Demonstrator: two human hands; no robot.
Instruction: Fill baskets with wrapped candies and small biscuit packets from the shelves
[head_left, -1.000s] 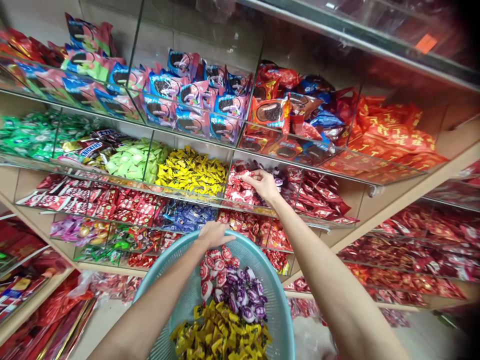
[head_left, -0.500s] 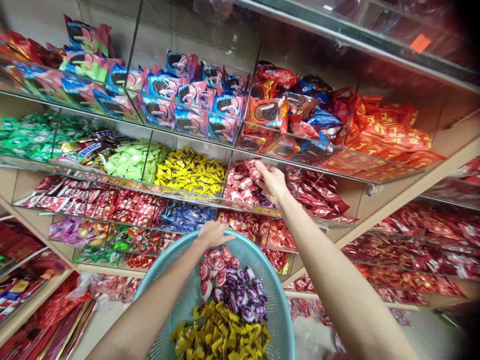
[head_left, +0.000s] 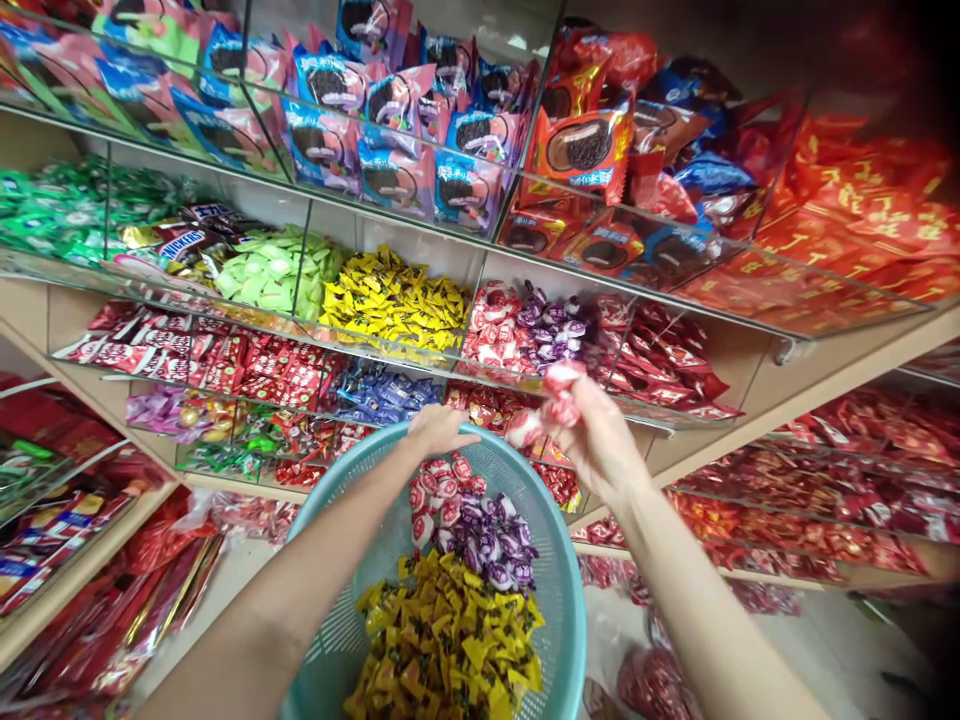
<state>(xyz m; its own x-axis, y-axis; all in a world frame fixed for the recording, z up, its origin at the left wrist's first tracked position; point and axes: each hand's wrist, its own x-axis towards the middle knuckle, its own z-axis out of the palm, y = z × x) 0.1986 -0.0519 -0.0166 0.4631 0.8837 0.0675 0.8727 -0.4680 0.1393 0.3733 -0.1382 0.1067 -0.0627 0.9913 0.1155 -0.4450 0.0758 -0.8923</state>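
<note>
My left hand (head_left: 439,430) is closed on the far rim of a teal plastic basket (head_left: 571,600). Inside the basket lie red-and-white candies (head_left: 442,495), purple-and-white candies (head_left: 491,540) and a large heap of yellow candies (head_left: 450,640). Several red-and-white wrapped candies (head_left: 561,395) are in the fingers of my right hand (head_left: 596,430), slightly blurred, above the basket's right rim and in front of the shelf. Behind it, a shelf compartment holds more red-and-white candies (head_left: 495,325) beside purple ones (head_left: 551,325).
Glass-divided shelves (head_left: 405,225) cross the view, with packaged cookies (head_left: 390,110) above, and yellow (head_left: 394,300), light green (head_left: 274,270) and green candies (head_left: 67,215) below. Red packets (head_left: 825,460) fill shelves at right. More red packages (head_left: 154,580) stand at lower left.
My right hand has come out of the shelf compartment and down toward the basket with candies in its fingers. My left hand stays on the rim. The view has shifted closer to the shelves.
</note>
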